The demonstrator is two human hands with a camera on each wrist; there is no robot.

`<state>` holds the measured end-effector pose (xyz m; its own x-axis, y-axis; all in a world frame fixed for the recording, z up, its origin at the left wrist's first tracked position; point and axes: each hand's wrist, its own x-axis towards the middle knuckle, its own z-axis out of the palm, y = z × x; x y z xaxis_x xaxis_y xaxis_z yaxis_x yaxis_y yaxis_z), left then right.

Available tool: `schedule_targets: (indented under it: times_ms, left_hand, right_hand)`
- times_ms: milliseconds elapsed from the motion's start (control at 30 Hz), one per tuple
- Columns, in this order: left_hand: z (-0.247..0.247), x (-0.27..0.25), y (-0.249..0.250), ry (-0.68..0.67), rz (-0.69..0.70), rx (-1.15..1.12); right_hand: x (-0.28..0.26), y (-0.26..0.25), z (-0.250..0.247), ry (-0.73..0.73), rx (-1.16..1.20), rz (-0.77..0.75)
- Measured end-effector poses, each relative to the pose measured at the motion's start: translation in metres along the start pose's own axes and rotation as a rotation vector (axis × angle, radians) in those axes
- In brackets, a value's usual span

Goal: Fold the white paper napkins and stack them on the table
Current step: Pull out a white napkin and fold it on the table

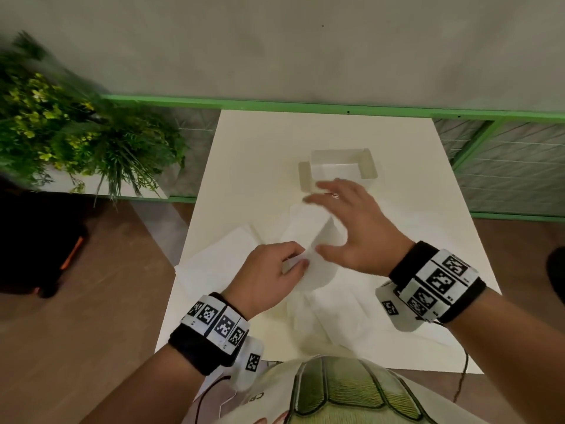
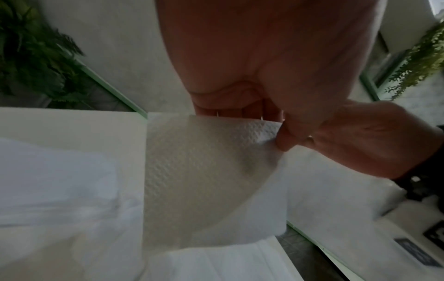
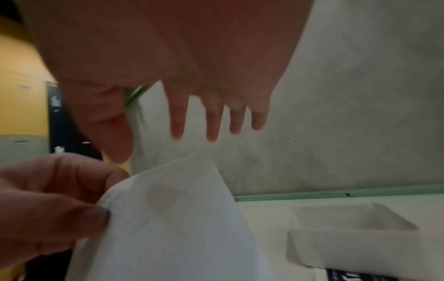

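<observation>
White embossed paper napkin hangs lifted above the pale bench, its corner pinched by the left hand; right hand hovers spread, holding nothing; unfolded napkins lie loose, no folded stack visible; most folding seems left.

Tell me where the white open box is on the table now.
In the head view the white open box stands on the far middle part of the table, just beyond the fingers of the right hand and the held napkin.
</observation>
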<state>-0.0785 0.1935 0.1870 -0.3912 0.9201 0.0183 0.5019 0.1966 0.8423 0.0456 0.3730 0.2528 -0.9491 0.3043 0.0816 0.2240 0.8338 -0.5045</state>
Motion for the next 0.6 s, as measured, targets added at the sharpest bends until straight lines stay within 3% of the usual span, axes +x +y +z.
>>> schedule_targets:
  times_ms: [100,200,367,500,600]
  left_hand:
    - [-0.004,-0.009,-0.007,-0.062,-0.038,0.023]
    - [-0.009,-0.024,-0.024,-0.117,-0.131,0.083]
    - [-0.020,-0.059,-0.070,-0.013,-0.412,-0.044]
    - [-0.034,-0.081,-0.101,0.084,-0.596,-0.202]
    - [-0.047,-0.090,-0.124,0.217,-0.745,-0.308]
  right_hand:
    - [0.019,-0.005,0.015,-0.382,-0.042,0.062]
    - [0.030,0.003,0.034,-0.632,0.251,0.221]
    - [0.041,0.014,0.074,-0.509,0.744,0.471]
    - [0.049,0.016,0.119,-0.630,0.711,0.565]
    - [0.068,0.014,0.145,-0.544,0.695,0.615]
